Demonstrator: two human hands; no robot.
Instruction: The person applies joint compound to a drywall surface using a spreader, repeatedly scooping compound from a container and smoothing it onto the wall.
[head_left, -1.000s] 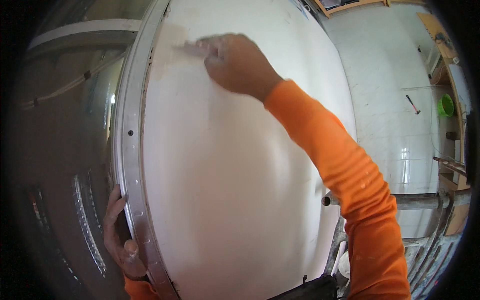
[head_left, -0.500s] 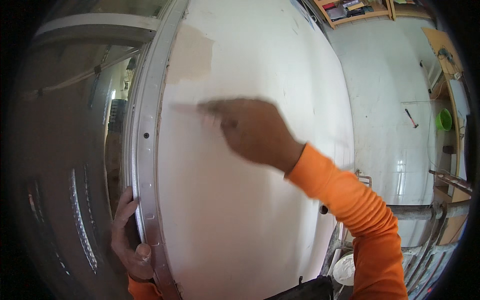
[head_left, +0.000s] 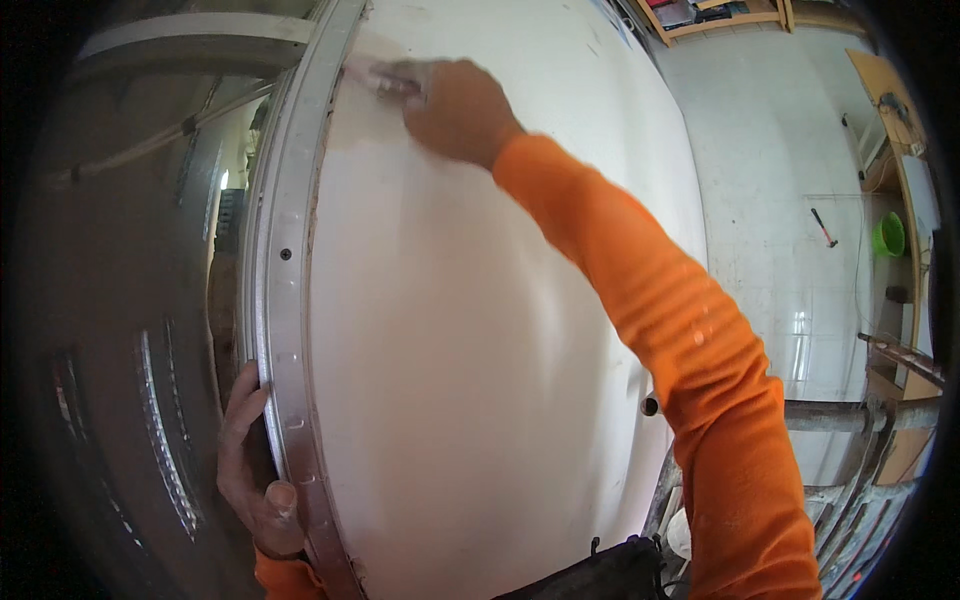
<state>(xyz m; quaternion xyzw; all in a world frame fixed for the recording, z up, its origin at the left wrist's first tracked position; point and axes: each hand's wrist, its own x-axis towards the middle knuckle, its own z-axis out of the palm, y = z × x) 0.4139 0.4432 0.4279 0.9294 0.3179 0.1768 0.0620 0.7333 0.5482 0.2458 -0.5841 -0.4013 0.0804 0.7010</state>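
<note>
My right hand (head_left: 455,110), in an orange sleeve, grips a flat scraper-like tool (head_left: 390,80), blurred, at the upper left of a white wall panel (head_left: 470,360), over a beige patch (head_left: 365,135) beside the metal frame. My left hand (head_left: 245,465) wraps its fingers round the edge of that vertical metal frame (head_left: 290,200) at lower left, thumb on the near side. A dark glass pane (head_left: 120,250) lies left of the frame.
Below and right are a tiled floor (head_left: 770,130) with a hammer (head_left: 822,225), green basket (head_left: 888,234), wooden shelves (head_left: 710,20) and board (head_left: 875,75). Metal scaffold rails (head_left: 820,415), a partly hidden white bucket (head_left: 678,530) and a black bag (head_left: 590,575) are nearby.
My right hand swept down across the panel half a second ago and is now back up at the beige patch. My left hand stays on the frame; the view shifts slightly.
</note>
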